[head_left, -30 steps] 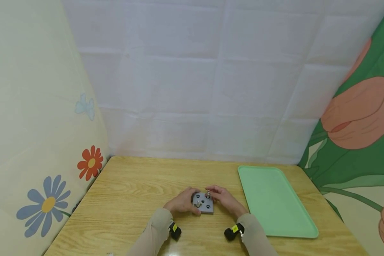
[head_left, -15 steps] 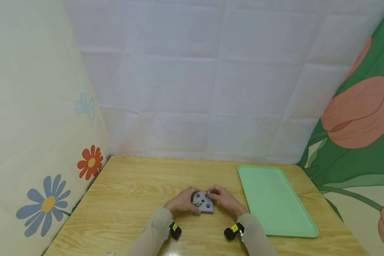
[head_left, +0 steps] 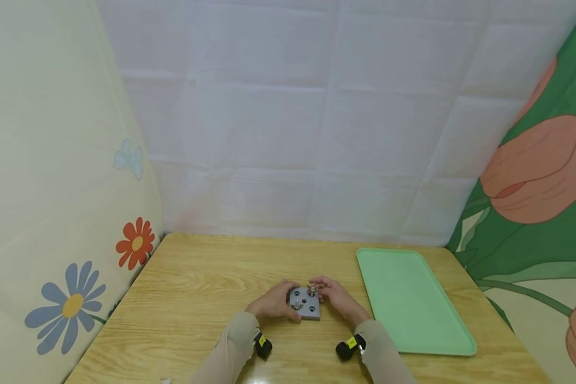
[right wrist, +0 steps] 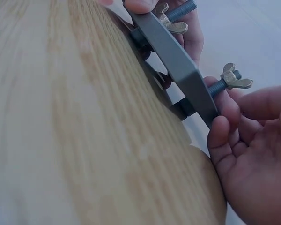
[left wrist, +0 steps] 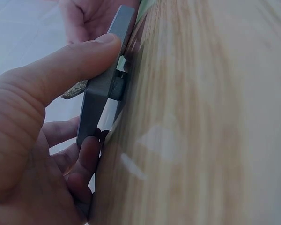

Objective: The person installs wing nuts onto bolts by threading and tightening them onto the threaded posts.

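Note:
A grey metal plate (head_left: 304, 311) with several holes sits between the hands, raised off the table on bolt heads (right wrist: 183, 108). My left hand (head_left: 272, 303) grips its left side, thumb on the near edge and fingers underneath, as the left wrist view shows. One wing nut (right wrist: 174, 22) is low on its bolt, with thread sticking out above. At the far right corner another wing nut (right wrist: 234, 80) sits near the tip of its bolt (right wrist: 218, 87). My right hand (head_left: 338, 298) is beside that nut, thumb just apart from it; other fingers (right wrist: 219, 133) touch the plate's edge.
A light green tray (head_left: 415, 304) lies to the right on the wooden table (head_left: 211, 266). A small pale object (head_left: 166, 381) shows at the bottom edge of the head view. White cloth (head_left: 269, 160) hangs behind, with flowered cloths at both sides.
The right fingers closed on the far right wing nut half a second ago and now stand loosened from it. The left hand and the plate have stayed in place.

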Tool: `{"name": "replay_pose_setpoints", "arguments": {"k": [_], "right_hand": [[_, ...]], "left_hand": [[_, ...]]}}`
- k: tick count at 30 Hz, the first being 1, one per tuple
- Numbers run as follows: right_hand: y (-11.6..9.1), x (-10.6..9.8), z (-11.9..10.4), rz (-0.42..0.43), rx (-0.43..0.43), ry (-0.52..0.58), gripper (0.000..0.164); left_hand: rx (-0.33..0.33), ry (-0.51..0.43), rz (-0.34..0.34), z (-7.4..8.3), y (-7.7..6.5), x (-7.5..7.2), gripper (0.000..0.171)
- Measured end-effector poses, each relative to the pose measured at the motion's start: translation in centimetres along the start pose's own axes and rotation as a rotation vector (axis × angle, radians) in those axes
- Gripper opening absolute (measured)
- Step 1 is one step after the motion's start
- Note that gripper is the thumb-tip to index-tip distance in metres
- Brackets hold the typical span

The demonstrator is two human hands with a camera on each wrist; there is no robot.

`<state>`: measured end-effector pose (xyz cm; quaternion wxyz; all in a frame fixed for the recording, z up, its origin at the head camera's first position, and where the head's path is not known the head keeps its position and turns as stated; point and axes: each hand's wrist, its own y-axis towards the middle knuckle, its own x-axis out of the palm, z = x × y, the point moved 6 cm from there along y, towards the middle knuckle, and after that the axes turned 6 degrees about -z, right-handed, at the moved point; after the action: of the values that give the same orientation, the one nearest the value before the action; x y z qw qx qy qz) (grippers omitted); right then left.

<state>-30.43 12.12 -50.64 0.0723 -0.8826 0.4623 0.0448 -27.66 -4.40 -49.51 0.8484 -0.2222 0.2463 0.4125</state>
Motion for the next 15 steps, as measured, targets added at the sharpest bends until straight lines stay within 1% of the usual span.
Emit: {"name": "replay_pose_setpoints", "arguments": {"k": [3, 8, 10, 15], "right_hand": [[0.0, 0.0, -0.1, -0.004, -0.003, 0.007, 0.035], [-0.3, 0.2, -0.5, -0.034, -0.032, -0.073, 0.036], [-0.6, 0.4, -1.2, -0.046, -0.037, -0.081, 0.034], [-0.6, 0.4, -1.3, -0.049, -0.046, -0.058, 0.029]], "left_hand": [[-0.007, -0.002, 0.002, 0.0, 0.0, 0.0, 0.080], [-0.012, 0.009, 0.001, 0.0, -0.1, 0.0, 0.079], [-0.012, 0.008, 0.000, 0.0, 0.0, 0.0, 0.079], [-0.011, -0.006, 0.000, -0.1, 0.0, 0.0, 0.080]]}}
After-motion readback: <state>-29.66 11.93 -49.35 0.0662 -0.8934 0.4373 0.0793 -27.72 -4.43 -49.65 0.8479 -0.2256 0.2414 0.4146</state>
